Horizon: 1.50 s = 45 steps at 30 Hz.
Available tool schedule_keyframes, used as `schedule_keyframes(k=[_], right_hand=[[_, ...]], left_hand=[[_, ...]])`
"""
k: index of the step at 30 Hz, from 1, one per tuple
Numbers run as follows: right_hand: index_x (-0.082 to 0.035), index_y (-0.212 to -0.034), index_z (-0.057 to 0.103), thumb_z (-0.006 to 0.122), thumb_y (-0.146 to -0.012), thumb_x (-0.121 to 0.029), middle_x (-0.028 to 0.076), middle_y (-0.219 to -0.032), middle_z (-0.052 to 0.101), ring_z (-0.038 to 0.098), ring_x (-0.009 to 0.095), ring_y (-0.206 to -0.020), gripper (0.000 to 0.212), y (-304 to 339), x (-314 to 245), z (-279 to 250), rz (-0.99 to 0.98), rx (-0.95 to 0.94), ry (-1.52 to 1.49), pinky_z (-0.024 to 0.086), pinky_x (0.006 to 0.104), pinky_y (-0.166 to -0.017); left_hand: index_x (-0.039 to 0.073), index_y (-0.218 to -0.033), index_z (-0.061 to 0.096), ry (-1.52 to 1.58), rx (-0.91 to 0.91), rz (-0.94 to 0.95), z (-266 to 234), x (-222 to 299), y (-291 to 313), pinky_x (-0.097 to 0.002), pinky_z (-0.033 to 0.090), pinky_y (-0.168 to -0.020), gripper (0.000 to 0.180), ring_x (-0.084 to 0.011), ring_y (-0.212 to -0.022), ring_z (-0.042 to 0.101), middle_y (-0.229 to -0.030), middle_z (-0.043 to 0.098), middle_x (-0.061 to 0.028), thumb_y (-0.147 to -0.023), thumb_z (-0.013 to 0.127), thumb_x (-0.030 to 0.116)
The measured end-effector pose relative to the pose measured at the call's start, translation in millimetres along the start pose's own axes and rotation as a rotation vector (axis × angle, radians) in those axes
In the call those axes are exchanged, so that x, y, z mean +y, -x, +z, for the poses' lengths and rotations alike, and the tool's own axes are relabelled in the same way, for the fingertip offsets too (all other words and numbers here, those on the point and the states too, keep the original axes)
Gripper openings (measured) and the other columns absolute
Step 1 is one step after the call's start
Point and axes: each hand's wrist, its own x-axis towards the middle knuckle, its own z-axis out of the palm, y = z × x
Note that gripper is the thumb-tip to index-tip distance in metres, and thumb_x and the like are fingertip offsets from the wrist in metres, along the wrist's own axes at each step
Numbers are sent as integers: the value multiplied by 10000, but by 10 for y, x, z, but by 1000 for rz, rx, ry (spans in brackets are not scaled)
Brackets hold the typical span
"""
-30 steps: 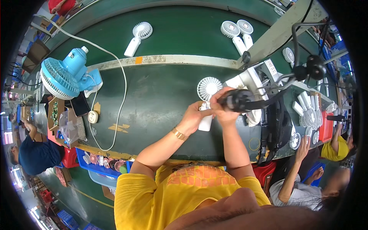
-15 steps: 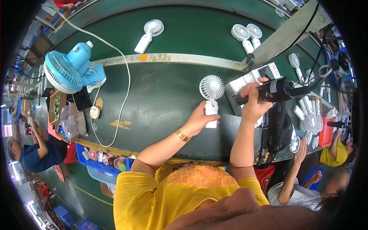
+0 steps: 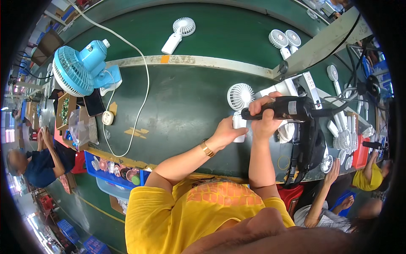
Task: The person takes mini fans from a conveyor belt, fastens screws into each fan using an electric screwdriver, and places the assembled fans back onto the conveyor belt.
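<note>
My left hand (image 3: 225, 133) is closed round the white handle of a handheld fan (image 3: 240, 96), which lies face up over the green bench with its round grille pointing away from me. My right hand (image 3: 265, 120) grips a black corded electric screwdriver (image 3: 294, 108), held nearly level. Its front end is over the neck of the fan, between grille and handle; whether the tip touches the fan is hidden. Just behind my right hand stands a pale box (image 3: 275, 89) of white parts, partly covered by the hand and tool.
A blue desk fan (image 3: 80, 70) with a looping white cord (image 3: 146, 91) stands at left. More white handheld fans (image 3: 184, 27) lie beyond the pale rail (image 3: 211, 62). Right of me are a black bag (image 3: 311, 144), piled fans (image 3: 344, 139), a red tray (image 3: 360, 152) and a co-worker's hand (image 3: 333, 171).
My right hand has brought the screwdriver left, from beside the box to over the fan's neck. My left hand still holds the fan. The whole view has shifted slightly.
</note>
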Motion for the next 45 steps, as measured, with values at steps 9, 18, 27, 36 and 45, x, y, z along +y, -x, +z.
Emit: schedule_keyframes(k=[9, 18, 27, 36, 45], right_hand=[[-48, -1029, 406, 762, -706, -367, 49, -645, 483, 458, 141, -543, 577, 78, 196, 4, -7, 29, 38, 395, 281, -493], [-8, -1011, 403, 696, -748, -249, 57, -620, 529, 486, 132, -510, 462, -74, -57, -90, -205, 107, 186, 417, 259, -500], [34, -1087, 434, 643, -802, -26, 47, -674, 556, 503, 105, -555, 358, -375, -379, -226, -270, 132, 384, 413, 227, -567], [33, -1061, 446, 666, -790, -39, 46, -672, 562, 502, 103, -550, 357, -357, -363, -226, -217, 146, 356, 402, 223, -536], [36, -1086, 408, 686, -794, -243, 76, -608, 498, 456, 135, -501, 490, -181, -219, -251, -67, 121, 132, 404, 268, -501]], left_hand=[[-48, -982, 538, -67, 72, 30, 6, -56, -26, -270, 477, -666, 320, -128, -769, 594, -877, 620, -94, -730, 679, 91], [-14, -1121, 428, 180, 71, 82, 75, -21, 6, -272, 483, -620, 398, -138, -701, 593, -866, 567, -74, -776, 623, 26], [-66, -1038, 514, -1216, 783, 770, -943, 1307, -1736, -439, 384, -874, 603, -379, -1038, 451, -1084, 491, -248, -622, 744, 304], [-7, -1056, 540, -1271, 744, 574, -1321, 1515, -1624, -386, 441, -856, 499, -326, -960, 552, -986, 581, -182, -615, 715, 145], [-13, -977, 527, 189, -20, 13, -253, 308, -244, -291, 525, -667, 262, -172, -763, 624, -859, 625, -96, -754, 664, -6]])
